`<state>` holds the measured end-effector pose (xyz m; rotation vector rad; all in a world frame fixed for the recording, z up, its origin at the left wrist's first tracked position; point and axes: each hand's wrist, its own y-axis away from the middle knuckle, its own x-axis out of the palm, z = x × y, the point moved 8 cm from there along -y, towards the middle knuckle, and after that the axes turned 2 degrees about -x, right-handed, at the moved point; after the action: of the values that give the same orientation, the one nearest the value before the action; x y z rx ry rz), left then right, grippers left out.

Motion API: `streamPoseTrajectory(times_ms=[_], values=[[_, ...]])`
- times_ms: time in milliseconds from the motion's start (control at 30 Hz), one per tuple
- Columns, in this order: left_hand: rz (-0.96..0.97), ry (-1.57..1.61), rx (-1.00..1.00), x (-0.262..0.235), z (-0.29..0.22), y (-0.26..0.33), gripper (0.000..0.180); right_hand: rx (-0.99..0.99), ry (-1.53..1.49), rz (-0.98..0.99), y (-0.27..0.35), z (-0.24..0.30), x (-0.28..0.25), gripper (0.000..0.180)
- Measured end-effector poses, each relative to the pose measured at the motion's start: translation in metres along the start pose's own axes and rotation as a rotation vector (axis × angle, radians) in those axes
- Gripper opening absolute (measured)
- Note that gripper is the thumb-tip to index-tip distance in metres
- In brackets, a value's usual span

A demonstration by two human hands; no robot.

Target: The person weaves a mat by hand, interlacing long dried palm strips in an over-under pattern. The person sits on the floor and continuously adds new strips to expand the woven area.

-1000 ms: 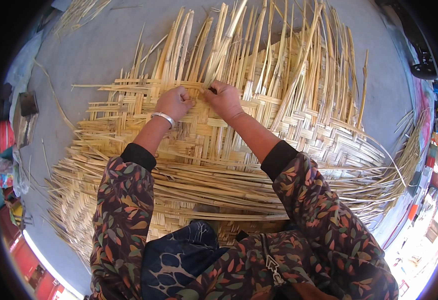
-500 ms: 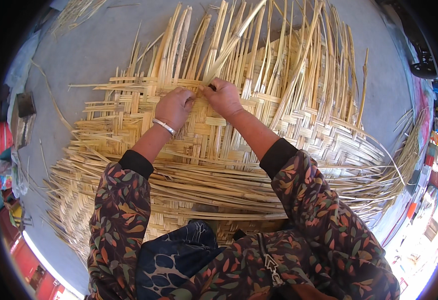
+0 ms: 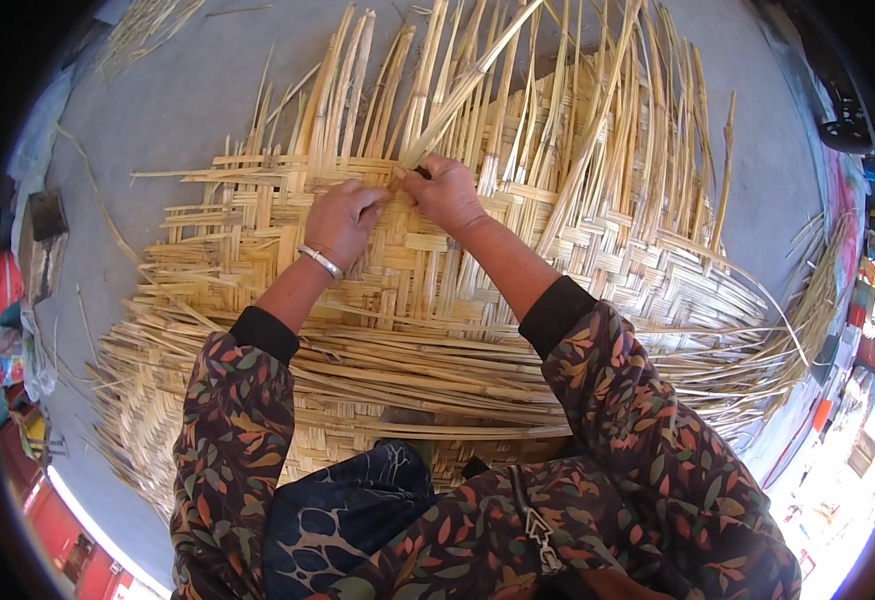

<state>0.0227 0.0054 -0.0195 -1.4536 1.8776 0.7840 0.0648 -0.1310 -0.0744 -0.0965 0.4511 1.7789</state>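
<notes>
A half-woven mat of flat, straw-coloured split-reed strips lies before me, its loose upright ends fanning out along the far side. My right hand is closed at the far edge of the weave, thumb and fingertips pinching the lower end of a wide reed strip that slants up to the right. Just left of it, my left hand, with a silver bangle on the wrist, rests over the woven part. Its thumb and fingers are slightly apart with nothing visible between them; the undersides of its fingertips are hidden.
A bundle of loose long reeds lies across the mat between my forearms. More loose reeds are on the grey floor at the far left. A dark block stands at the left, and a black wheeled object at the right.
My left hand has shifted slightly left and its thumb and fingers have parted. The right hand keeps its pinch on the strip almost in place.
</notes>
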Motion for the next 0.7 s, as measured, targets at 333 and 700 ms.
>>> streamPoseTrajectory(times_ms=[333, 700], values=[[0.067, -0.020, -0.154, 0.008, 0.005, -0.006, 0.017, 0.088, 0.126, 0.037, 0.000, 0.016, -0.003, 0.034], [0.008, 0.200, -0.201, 0.009, 0.020, -0.007, 0.015, 0.051, 0.493, 0.211, -0.004, 0.026, 0.016, 0.023]])
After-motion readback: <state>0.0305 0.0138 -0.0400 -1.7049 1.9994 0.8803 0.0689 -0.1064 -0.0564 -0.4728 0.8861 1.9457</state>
